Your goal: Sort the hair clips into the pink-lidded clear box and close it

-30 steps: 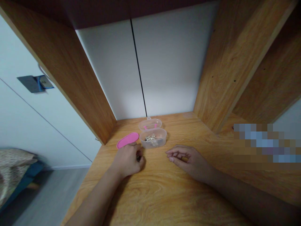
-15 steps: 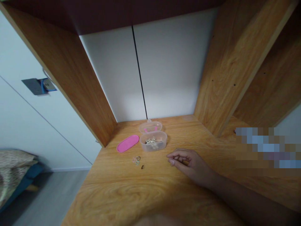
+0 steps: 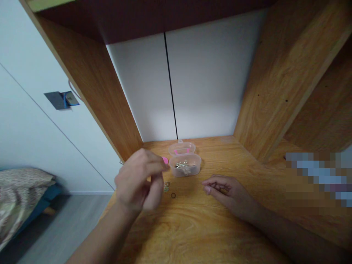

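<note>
My left hand (image 3: 140, 180) hovers above the left part of the desk, fingers bent and thumb apart from them, with nothing visible between; motion blurs it slightly. Beneath and beside it lie small hair ties (image 3: 166, 187), and one dark hair tie (image 3: 173, 195) lies apart from the rest. The hand covers most of a pink oval lid (image 3: 165, 160). My right hand (image 3: 226, 189) rests on the desk, loosely curled, thumb and forefinger a little apart, holding nothing visible. Between the hands, farther back, stands a clear plastic box (image 3: 185, 169) with small shiny metal pieces inside.
The box's clear hinged lid (image 3: 182, 148) with a pink handle leans open behind it. Wooden side panels (image 3: 264, 110) and a white back panel (image 3: 203, 88) enclose the desk (image 3: 187, 231). A blurred-out patch (image 3: 319, 176) lies at right. Bedding (image 3: 24, 198) shows at lower left.
My left hand has come in from below and now hovers over the hair ties and pink lid. My right hand keeps its place. The view has shifted slightly left.
</note>
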A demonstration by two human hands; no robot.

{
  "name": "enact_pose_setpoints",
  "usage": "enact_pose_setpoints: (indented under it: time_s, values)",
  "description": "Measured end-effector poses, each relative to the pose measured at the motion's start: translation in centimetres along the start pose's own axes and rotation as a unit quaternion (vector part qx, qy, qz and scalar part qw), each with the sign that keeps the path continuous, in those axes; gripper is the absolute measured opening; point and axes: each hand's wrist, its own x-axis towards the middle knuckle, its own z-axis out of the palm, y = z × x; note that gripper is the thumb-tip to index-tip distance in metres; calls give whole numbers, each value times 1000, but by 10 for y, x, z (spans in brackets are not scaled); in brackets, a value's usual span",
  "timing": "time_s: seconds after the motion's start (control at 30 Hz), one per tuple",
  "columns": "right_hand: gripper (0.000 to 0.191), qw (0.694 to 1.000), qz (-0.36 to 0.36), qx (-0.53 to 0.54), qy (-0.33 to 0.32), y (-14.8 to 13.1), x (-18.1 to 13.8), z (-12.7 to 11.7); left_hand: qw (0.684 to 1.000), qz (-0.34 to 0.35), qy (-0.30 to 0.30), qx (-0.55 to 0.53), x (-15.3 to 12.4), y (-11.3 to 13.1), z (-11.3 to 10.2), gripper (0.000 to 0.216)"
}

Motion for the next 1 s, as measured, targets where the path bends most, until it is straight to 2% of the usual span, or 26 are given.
enact_pose_setpoints:
  time_s: [0.07, 0.1, 0.2, 0.27, 0.37, 0.5, 0.6, 0.67, 0.73, 0.83, 0.9, 1.0]
  values:
    - [21, 1000, -3, 4, 8, 1, 0, 1, 996, -54, -11, 63, 25, -32, 22, 13]
    - [21, 1000, -7, 0, 14, 2, 0, 0, 989, -91, -44, 110, 25, -45, 29, 13]
    - [21, 999, -18, -19, 28, 3, 0, -3, 932, -176, -227, 220, -3, -71, 37, 36]
    - [21, 999, -20, -27, 32, 4, 1, -6, 892, -219, -296, 261, -24, -78, 36, 46]
    - [21, 998, -20, -33, 39, 5, 3, -12, 862, -244, -342, 284, -36, -82, 35, 52]
    - [22, 998, -16, -40, 47, 5, 4, -15, 845, -258, -372, 285, -31, -83, 36, 53]
    - [22, 998, -18, -46, 48, 4, 4, -14, 852, -261, -370, 262, -31, -88, 36, 49]
    - [22, 997, -25, -47, 48, 4, 3, -13, 863, -269, -347, 248, -33, -91, 35, 47]
    - [21, 997, -30, -47, 48, 5, 4, -12, 877, -293, -295, 241, -33, -91, 35, 47]
    - [21, 998, -26, -48, 42, 7, 4, -11, 908, -311, -181, 213, -28, -81, 40, 44]
    - [21, 998, -21, -48, 41, 8, 4, -9, 937, -285, -114, 168, -23, -68, 46, 42]
    - [22, 998, -6, -43, 44, 9, 5, -8, 968, -221, -78, 91, -19, -44, 59, 32]
